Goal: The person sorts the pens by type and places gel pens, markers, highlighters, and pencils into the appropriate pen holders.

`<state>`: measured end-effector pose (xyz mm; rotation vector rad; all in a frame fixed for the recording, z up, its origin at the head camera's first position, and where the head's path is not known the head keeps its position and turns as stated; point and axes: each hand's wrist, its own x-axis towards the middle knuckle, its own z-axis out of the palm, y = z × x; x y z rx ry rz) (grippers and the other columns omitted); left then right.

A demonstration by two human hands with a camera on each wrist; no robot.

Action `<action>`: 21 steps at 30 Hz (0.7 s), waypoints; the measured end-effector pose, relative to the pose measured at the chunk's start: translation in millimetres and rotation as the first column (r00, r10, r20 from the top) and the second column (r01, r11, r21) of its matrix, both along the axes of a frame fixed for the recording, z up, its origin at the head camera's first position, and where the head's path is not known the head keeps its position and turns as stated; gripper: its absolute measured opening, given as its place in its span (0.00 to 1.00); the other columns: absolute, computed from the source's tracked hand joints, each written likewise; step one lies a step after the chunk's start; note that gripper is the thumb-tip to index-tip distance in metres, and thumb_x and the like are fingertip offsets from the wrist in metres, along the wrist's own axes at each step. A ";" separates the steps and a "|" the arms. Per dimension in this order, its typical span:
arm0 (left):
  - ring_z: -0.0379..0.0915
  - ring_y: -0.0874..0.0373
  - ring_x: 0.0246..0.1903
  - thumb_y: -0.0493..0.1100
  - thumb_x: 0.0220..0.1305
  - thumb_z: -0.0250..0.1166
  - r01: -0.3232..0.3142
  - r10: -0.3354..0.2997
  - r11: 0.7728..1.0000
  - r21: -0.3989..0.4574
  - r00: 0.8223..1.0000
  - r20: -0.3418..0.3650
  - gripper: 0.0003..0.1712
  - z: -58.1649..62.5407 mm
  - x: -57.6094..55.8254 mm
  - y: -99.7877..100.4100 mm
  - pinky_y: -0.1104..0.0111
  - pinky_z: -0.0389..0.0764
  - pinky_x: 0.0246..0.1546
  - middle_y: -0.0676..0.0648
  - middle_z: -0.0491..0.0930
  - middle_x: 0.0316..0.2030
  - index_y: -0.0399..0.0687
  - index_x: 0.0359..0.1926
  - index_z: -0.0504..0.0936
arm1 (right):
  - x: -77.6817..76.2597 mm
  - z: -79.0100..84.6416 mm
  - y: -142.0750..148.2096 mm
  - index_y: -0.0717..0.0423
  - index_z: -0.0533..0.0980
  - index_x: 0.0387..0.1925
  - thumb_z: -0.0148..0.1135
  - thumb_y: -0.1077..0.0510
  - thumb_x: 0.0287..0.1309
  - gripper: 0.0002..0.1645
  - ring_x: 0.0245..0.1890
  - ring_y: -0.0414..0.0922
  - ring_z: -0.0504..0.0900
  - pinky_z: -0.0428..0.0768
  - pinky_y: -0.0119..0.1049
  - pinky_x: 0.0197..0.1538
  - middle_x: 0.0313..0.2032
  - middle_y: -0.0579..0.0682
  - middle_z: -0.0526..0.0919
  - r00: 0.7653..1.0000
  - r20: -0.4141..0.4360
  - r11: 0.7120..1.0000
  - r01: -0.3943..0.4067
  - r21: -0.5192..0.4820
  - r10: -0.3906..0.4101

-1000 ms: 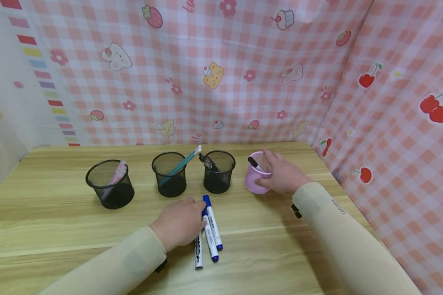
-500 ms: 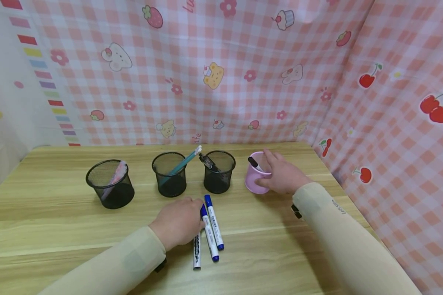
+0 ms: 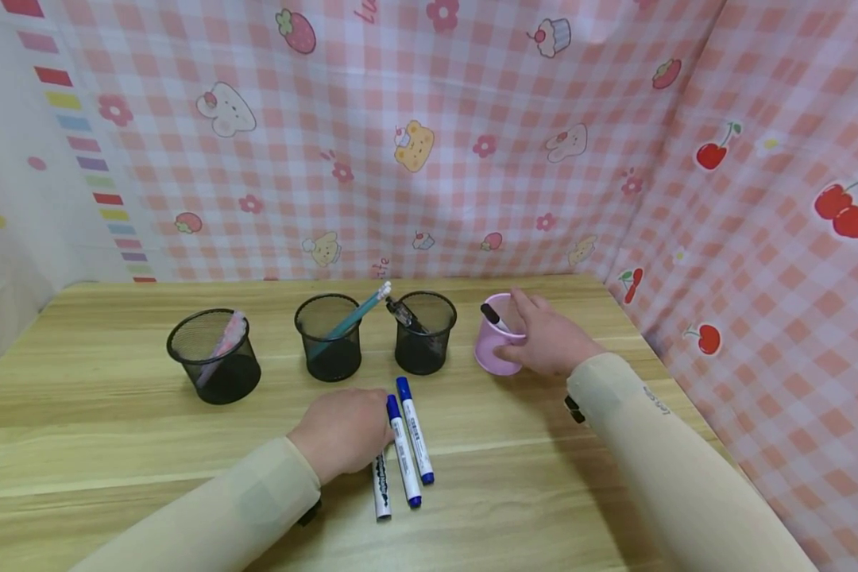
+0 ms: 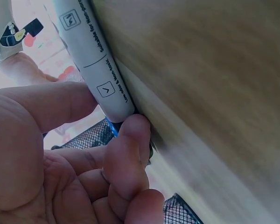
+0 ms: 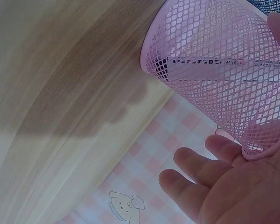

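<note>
My left hand point(image 3: 345, 433) is low over the table, its thumb and fingers pinching a white marker with black print point(image 3: 381, 486). In the left wrist view that marker point(image 4: 95, 65) slants between thumb and fingertips, close to the wood; its far end is hidden. Just right of it lie two white markers with blue caps, the nearer one point(image 3: 404, 457) and the farther one point(image 3: 416, 437). My right hand point(image 3: 552, 338) holds a pink mesh pen cup point(image 5: 210, 70) by its rim, thumb in front. Inside the cup leans a black-capped marker point(image 3: 496, 318).
Three black mesh pen cups stand along the back: the left one point(image 3: 222, 381) holds a pinkish pen, the middle one point(image 3: 334, 361) teal pencils point(image 3: 350, 322), the right one point(image 3: 420, 353) dark pens point(image 3: 403, 315). A pink checked cloth point(image 3: 429, 199) hangs behind the table and along its right side.
My left hand and the black-print marker have shifted slightly left, and a gap has opened between the two blue-capped markers. My right hand has stayed on the pink pen cup.
</note>
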<state>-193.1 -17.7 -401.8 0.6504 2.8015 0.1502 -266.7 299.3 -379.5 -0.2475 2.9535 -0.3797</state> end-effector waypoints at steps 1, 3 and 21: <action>0.77 0.54 0.32 0.53 0.72 0.69 0.000 0.000 1.000 0.004 1.000 0.000 0.20 -0.2 -0.1 -0.3 0.55 0.87 0.44 0.45 0.88 0.42 0.41 0.52 0.86 | -0.2 -0.1 0.0 0.55 0.35 0.86 0.69 0.34 0.64 0.70 0.72 0.69 0.72 0.70 0.64 0.74 0.83 0.65 0.48 1.000 0.000 1.000 0.000 -0.001 0.000; 0.75 0.55 0.30 0.50 0.72 0.68 -0.001 0.001 1.000 0.012 1.000 -0.001 0.17 -0.4 -0.4 -1.1 0.57 0.86 0.38 0.46 0.86 0.37 0.41 0.49 0.87 | -0.4 -0.4 0.2 0.54 0.35 0.86 0.69 0.34 0.63 0.70 0.72 0.69 0.71 0.69 0.64 0.74 0.83 0.65 0.48 1.000 0.000 1.000 0.000 0.001 0.000; 0.73 0.55 0.23 0.41 0.66 0.69 -0.042 0.041 0.998 0.056 0.999 0.029 0.11 0.0 0.6 -2.6 0.65 0.74 0.22 0.48 0.78 0.27 0.39 0.45 0.84 | -0.2 -0.6 0.0 0.54 0.36 0.86 0.69 0.34 0.63 0.69 0.72 0.70 0.70 0.69 0.65 0.75 0.83 0.65 0.49 1.000 -0.007 1.000 0.005 0.001 -0.005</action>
